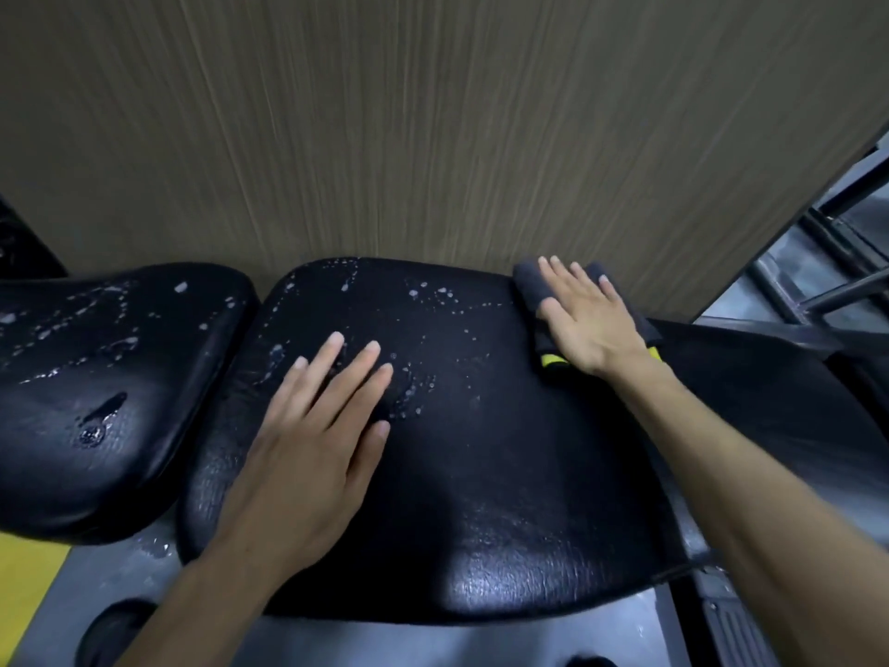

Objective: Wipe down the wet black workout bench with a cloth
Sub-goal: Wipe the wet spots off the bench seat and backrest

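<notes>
Head view looks down on the black textured vinyl workout bench (481, 474), which fills the lower frame, its main pad in the centre and a second black seat pad (96, 402) at nine o'clock. Behind both stands a brown wood-grain wall panel (433, 113).

The folded dark grey microfibre cloth with a yellow edge (539, 329) lies at the main pad's two o'clock corner. It looks soft, light and absorbent, likely to bunch or slide if pushed with too little weight, so it is best handled with a flat palm across its middle, as here. The vinyl looks firm, slick and slippery where wet.

The right hand (587, 324) presses flat on the cloth, fingers (553, 276) straight and spread, gripping nothing. The left hand (317, 426) rests open on the pad near its centre, fingers straight, holding nothing, apparently bracing.

Water droplets (423, 296) bead across the main pad from ten to twelve o'clock, and a larger puddle (96, 421) sits on the seat pad. Most of the wiping seems yet undone.
</notes>
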A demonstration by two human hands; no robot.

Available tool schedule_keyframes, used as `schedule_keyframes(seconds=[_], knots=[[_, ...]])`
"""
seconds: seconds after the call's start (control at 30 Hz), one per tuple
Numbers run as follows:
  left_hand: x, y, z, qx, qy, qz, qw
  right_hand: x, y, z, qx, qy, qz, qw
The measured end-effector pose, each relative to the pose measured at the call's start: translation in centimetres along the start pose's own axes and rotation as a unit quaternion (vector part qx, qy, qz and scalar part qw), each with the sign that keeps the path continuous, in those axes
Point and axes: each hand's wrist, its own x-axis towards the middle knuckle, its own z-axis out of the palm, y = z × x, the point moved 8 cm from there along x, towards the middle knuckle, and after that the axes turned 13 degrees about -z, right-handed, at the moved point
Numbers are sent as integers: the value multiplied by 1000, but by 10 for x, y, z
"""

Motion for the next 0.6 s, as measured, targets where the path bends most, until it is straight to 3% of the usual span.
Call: schedule_keyframes(seconds=[0.07,0.17,0.23,0.3,0.47,0.53,0.6], knots=[[0,0,2,4,-6,-2,1000,-4,-26,2,-14,11,-21,1000],[1,-1,4,4,-16,-7,1000,-63,-97,14,-10,2,-186,983],[2,-2,5,13,-20,-14,1000,-75,-105,17,14,-22,-242,970],[4,-2,5,17,-20,-20,999,-42,-81,10,15,-22,-220,975],[3,-4,4,18,-16,-26,999,44,-41,10,41,-7,-57,997],[2,-4,5,22,-18,-26,999,29,-62,10,28,-7,-91,995],[2,-4,4,20,-21,-29,999,-15,-96,10,13,-1,-190,982]])
